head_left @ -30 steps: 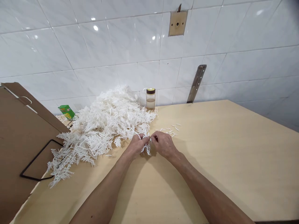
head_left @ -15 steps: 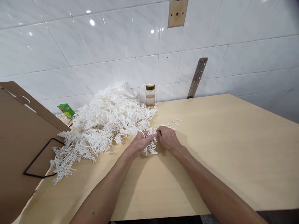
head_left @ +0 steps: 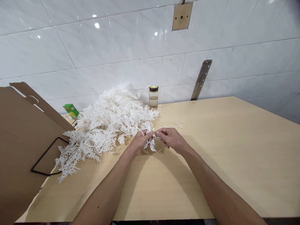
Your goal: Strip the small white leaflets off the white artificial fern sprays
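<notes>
White plastic sprig (head_left: 151,143), branched and spiky, sits pinched between both hands just above the pale wooden tabletop (head_left: 234,150), at the near right fringe of the big heap. Left hand (head_left: 140,142): fingers curled closed around the sprig's left part. Right hand (head_left: 172,139): thumb and forefinger nipped together on its right tip, other fingers loosely bent. The two hands almost touch.

Heap of white plastic sprigs (head_left: 107,125): one, pieces too tangled to count, running from the tiled wall toward the brown cardboard box flap (head_left: 23,140) at left. Small loose white slivers (head_left: 179,124) scattered just beyond the right hand; number not readable.

Writing: small green carton (head_left: 71,110) by the wall carries red and yellow print, too small to read. One clear jar with a dark lid (head_left: 153,97), no legible label.

Edges and room: tabletop right of the hands is bare out to its right edge; front edge lies near the elbows. One slanted metal bracket (head_left: 201,79) and one tan square wall plate (head_left: 181,16) on the wall.
</notes>
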`<action>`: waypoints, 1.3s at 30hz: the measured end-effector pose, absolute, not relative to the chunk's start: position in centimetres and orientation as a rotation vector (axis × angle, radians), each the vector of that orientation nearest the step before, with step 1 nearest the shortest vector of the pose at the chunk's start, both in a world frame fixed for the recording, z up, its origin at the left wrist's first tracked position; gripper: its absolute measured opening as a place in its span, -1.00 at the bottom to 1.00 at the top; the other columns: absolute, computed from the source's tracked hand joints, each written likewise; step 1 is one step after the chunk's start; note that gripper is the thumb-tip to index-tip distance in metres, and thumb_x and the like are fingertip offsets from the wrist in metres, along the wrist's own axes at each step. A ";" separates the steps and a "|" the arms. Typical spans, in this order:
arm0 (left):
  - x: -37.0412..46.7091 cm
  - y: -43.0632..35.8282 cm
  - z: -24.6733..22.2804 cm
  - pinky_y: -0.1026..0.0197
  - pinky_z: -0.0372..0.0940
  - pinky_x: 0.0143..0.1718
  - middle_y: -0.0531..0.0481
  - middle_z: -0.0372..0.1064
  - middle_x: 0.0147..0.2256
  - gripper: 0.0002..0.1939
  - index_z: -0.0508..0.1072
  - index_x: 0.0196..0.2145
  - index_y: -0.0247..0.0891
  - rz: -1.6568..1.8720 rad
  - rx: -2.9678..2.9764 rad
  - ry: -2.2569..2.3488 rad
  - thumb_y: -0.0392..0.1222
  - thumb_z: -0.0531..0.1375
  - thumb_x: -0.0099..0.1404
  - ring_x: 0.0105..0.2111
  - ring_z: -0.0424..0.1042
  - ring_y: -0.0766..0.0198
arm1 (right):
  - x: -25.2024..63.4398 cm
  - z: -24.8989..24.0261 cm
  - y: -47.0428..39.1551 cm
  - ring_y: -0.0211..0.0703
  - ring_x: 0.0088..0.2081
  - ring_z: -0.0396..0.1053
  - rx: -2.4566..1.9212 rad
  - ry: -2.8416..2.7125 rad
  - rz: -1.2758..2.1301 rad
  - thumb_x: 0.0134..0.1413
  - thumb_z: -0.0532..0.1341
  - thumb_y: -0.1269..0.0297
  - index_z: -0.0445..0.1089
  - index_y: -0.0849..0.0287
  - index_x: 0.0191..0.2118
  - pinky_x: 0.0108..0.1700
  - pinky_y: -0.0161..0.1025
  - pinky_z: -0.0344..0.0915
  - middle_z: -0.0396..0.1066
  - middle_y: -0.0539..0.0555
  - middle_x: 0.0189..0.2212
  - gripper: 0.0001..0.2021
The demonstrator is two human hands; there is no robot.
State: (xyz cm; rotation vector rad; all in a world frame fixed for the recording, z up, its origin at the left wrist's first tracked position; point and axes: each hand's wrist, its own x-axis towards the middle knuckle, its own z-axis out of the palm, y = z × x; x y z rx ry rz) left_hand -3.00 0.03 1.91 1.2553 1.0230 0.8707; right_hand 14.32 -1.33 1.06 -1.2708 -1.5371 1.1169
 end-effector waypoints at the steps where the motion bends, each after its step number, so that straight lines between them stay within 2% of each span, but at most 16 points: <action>1: -3.0 0.0 1.9 0.30 0.05 -0.58 0.13 0.18 -0.61 -0.53 0.31 -0.53 -0.28 0.865 1.269 1.036 0.20 0.33 0.02 -0.64 0.13 0.44 | 14.2 1.1 -1.4 -0.36 -0.67 0.07 -1.259 -1.537 1.124 0.03 0.20 0.01 0.48 0.21 -0.39 -0.66 -0.38 0.11 0.13 -0.11 -0.69 -0.67; 9: -2.8 0.1 1.8 0.31 -0.02 -0.58 0.12 0.16 -0.65 -0.50 0.29 -0.57 -0.28 0.884 1.425 1.141 0.24 0.29 0.03 -0.64 0.08 0.44 | 13.8 1.9 -1.8 -0.38 -0.68 0.10 -1.387 -1.529 1.044 -0.03 0.21 0.14 0.45 0.19 -0.47 -0.67 -0.39 0.08 0.27 -0.08 -0.67 -0.79; 17: -2.8 0.0 1.8 0.30 0.01 -0.58 0.11 0.18 -0.65 -0.55 0.30 -0.56 -0.26 0.842 1.428 1.110 0.20 0.28 0.05 -0.64 0.11 0.41 | 13.8 1.2 -1.7 -0.34 -0.63 0.16 -1.370 -1.595 1.038 0.01 0.16 0.15 0.38 0.18 -0.43 -0.61 -0.37 0.13 0.30 -0.07 -0.62 -0.80; 23: -2.7 0.1 1.1 0.29 0.05 -0.52 0.12 0.17 -0.62 -0.64 0.26 -0.54 -0.24 0.823 1.534 1.135 0.08 0.18 0.19 -0.60 0.14 0.38 | 13.3 0.7 -1.7 -0.26 -0.47 0.27 -1.473 -1.826 0.652 0.06 0.10 0.29 0.32 0.16 -0.46 -0.42 -0.33 0.13 0.39 -0.01 -0.52 -0.87; 27: -2.5 0.4 0.5 0.27 -0.01 -0.49 0.12 0.13 -0.61 -0.72 0.19 -0.56 -0.22 0.853 1.798 1.293 -0.09 0.11 0.24 -0.55 0.11 0.36 | 12.3 0.1 -1.8 -0.24 -0.46 0.23 -1.609 -1.952 0.446 0.13 0.07 0.37 0.28 0.16 -0.44 -0.39 -0.31 0.06 0.36 0.02 -0.52 -0.86; 30: -2.3 0.6 0.2 0.26 -0.02 -0.48 0.12 0.13 -0.60 -0.75 0.17 -0.55 -0.21 0.845 1.865 1.414 -0.14 0.10 0.25 -0.54 0.10 0.34 | 11.5 -0.1 -1.6 -0.23 -0.45 0.24 -1.693 -1.989 0.344 0.16 0.05 0.38 0.28 0.18 -0.42 -0.38 -0.29 0.04 0.38 0.07 -0.47 -0.85; 35: -2.5 0.3 0.9 0.27 0.03 -0.46 0.12 0.19 -0.58 -0.75 0.29 -0.44 -0.23 0.912 1.721 1.316 -0.02 0.17 0.23 -0.54 0.16 0.34 | 12.6 0.2 -0.6 -0.17 -0.40 0.32 -1.853 -1.762 0.402 0.12 0.09 0.36 0.29 0.18 -0.45 -0.37 -0.29 0.09 0.43 0.11 -0.46 -0.86; 39: -2.8 -0.2 1.6 0.31 0.07 -0.50 0.11 0.24 -0.56 -0.60 0.34 -0.40 -0.27 0.913 1.478 1.013 0.17 0.23 0.16 -0.57 0.18 0.39 | 15.9 -0.2 0.3 -0.18 -0.43 0.37 -1.875 -1.506 0.474 0.04 0.13 0.34 0.33 0.17 -0.44 -0.40 -0.31 0.18 0.45 0.07 -0.45 -0.91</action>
